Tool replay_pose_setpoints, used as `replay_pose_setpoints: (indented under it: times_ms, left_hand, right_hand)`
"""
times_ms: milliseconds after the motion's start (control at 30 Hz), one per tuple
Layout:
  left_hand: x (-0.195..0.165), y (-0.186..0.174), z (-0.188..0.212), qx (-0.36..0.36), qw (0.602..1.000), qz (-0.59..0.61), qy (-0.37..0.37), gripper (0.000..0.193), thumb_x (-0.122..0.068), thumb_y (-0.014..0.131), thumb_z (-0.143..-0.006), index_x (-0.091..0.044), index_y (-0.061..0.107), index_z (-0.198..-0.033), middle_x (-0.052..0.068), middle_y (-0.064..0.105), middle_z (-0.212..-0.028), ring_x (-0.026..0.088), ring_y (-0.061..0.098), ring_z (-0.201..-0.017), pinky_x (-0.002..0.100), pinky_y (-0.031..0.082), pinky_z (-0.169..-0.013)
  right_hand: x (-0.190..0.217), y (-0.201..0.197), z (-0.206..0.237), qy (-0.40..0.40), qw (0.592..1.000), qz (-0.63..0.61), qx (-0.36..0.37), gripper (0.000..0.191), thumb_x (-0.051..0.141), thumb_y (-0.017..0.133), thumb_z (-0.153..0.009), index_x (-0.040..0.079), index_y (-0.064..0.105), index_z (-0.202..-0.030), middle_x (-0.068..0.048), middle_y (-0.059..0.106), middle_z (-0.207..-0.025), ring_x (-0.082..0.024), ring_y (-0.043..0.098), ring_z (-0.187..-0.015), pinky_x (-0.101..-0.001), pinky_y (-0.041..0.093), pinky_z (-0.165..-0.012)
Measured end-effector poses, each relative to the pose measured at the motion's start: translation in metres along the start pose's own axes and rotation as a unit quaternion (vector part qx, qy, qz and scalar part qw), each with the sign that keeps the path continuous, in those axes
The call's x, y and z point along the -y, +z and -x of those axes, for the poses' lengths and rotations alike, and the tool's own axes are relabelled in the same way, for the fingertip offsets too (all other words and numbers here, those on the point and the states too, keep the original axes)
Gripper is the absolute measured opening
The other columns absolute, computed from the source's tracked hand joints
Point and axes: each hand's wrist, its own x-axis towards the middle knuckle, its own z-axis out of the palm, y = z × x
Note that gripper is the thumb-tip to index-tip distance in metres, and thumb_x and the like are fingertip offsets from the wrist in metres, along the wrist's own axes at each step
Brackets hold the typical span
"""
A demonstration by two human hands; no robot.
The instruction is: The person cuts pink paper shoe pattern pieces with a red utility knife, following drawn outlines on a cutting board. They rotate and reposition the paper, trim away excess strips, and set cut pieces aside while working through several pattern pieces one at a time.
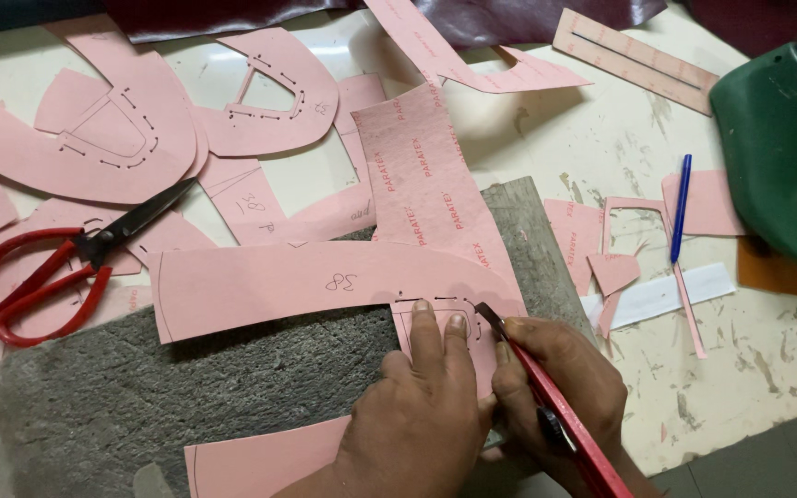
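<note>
Pink pattern piece [325, 286] lies on the grey cutting mat [186, 387], pinned flat under 2 outstretched fingers of my left hand [422, 406]. My right hand [555, 392] grips a red utility knife [546, 397], its blade tip touching the piece's curved edge.

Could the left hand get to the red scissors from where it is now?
Probably yes. The left hand presses the pink pattern, and the scissors lie open on its own side with only flat pink pieces and the grey mat between. It would have to let go first.

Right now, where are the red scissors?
In the head view, the red scissors lie at the far left of the table, on pink pattern pieces, just above the grey cutting mat.
</note>
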Motion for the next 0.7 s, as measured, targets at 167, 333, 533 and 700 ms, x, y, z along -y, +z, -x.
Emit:
replay_pose_setpoints:
  times_ms: [167,333,533,700]
  left_hand:
    - [-0.001,-0.002,-0.001,0.023,1.000,-0.015,0.002,0.074,-0.039,0.070,-0.088,0.016,0.054,-0.135,0.052,0.050,-0.129,0.038,0.069,-0.071,0.041,0.060,-0.042]
    - [-0.002,-0.001,0.000,0.006,1.000,-0.015,-0.004,0.076,-0.040,0.072,-0.085,0.014,0.055,-0.135,0.049,0.050,-0.131,0.037,0.069,-0.072,0.041,0.060,-0.043]
    - [0.005,-0.002,0.002,-0.014,1.000,0.019,0.017,0.080,-0.045,0.075,-0.082,0.012,0.057,-0.134,0.048,0.051,-0.130,0.038,0.067,-0.074,0.042,0.060,-0.046]
    - [0.016,-0.011,0.005,-0.044,0.998,0.030,0.042,0.071,-0.039,0.077,-0.078,0.008,0.060,-0.128,0.038,0.054,-0.131,0.031,0.064,-0.074,0.038,0.059,-0.050]
  right_hand:
    - [0.002,0.000,0.001,0.014,1.000,0.018,-0.008,0.024,-0.002,0.071,-0.085,-0.004,0.065,-0.108,-0.017,0.074,-0.095,-0.021,0.076,-0.078,-0.0311,0.061,-0.069]
    - [0.003,0.000,0.003,0.015,0.999,0.035,-0.009,0.021,0.000,0.071,-0.087,-0.003,0.065,-0.107,-0.015,0.073,-0.094,-0.018,0.074,-0.076,-0.0296,0.060,-0.068]
    - [-0.003,-0.008,0.009,0.258,0.965,-0.031,0.037,0.027,0.009,0.074,-0.086,0.001,0.074,-0.112,-0.011,0.080,-0.086,-0.014,0.074,-0.073,-0.0285,0.060,-0.067]
    - [-0.010,-0.021,0.011,0.246,0.962,-0.109,0.041,0.029,0.011,0.071,-0.090,0.001,0.071,-0.118,-0.010,0.081,-0.103,-0.012,0.076,-0.093,-0.0267,0.060,-0.081]
